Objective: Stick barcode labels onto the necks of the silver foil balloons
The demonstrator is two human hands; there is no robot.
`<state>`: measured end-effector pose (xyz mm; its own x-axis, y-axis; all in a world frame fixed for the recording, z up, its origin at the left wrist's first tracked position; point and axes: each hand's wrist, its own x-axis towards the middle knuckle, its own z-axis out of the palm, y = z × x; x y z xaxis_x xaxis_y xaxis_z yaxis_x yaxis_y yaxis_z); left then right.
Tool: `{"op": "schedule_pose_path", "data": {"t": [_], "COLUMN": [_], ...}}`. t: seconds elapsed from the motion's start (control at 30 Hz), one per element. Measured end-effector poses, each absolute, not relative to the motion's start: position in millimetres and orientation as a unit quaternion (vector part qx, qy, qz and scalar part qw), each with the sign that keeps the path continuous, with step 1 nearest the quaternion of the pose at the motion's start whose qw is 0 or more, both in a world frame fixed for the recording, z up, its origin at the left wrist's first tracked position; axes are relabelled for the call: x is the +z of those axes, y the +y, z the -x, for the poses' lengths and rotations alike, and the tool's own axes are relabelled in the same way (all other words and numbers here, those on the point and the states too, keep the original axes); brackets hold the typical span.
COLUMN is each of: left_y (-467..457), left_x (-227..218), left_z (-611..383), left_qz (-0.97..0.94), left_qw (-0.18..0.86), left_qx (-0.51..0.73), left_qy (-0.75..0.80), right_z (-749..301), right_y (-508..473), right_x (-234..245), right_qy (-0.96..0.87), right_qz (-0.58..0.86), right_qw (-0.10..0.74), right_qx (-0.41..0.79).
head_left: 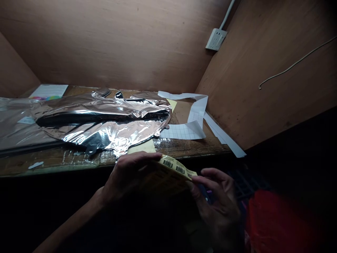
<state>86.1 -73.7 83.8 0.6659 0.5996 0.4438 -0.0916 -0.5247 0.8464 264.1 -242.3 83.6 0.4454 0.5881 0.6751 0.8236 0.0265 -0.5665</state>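
Note:
A yellow sheet of barcode labels [172,171] is held below the table's front edge, between both hands. My left hand [129,175] grips it from the left, fingers curled along its top edge. My right hand [217,202] pinches its right corner between thumb and forefinger, the other fingers loosely spread. Just beyond the hands, a crumpled silver foil balloon [105,119] lies flat on the wooden table [184,146].
White strips of label backing paper [196,117] lie at the table's right end by the wooden side wall. Clear plastic bags [13,123] and a colourful card [48,91] sit at the left. A power socket [216,38] hangs on the back wall. Something red [276,221] is lower right.

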Motion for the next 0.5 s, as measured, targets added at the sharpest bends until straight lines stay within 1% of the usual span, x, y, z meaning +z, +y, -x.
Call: {"op": "schedule_pose_path", "data": {"t": [0.1, 0.27, 0.37, 0.43, 0.5], "left_y": [-78, -87, -92, -96, -99], "left_x": [96, 97, 94, 92, 89], "left_z": [-85, -84, -85, -87, -87], "left_qz": [-0.801, -0.823, -0.810, -0.767, -0.719], "left_qw": [0.401, 0.401, 0.430, 0.470, 0.519], "left_qx": [0.396, 0.356, 0.351, 0.371, 0.361], "left_qy": [0.201, 0.188, 0.187, 0.230, 0.289], "right_z": [-266, -267, -267, -266, -266], "right_y": [-241, -228, -225, -226, -228], "right_x": [93, 101, 100, 97, 94], "right_qy": [-0.564, -0.693, -0.707, -0.703, -0.700], "right_qz": [0.672, 0.594, 0.578, 0.584, 0.585], "right_qw": [0.467, 0.363, 0.372, 0.384, 0.392], "right_qx": [-0.108, -0.188, -0.164, -0.134, -0.121]}}
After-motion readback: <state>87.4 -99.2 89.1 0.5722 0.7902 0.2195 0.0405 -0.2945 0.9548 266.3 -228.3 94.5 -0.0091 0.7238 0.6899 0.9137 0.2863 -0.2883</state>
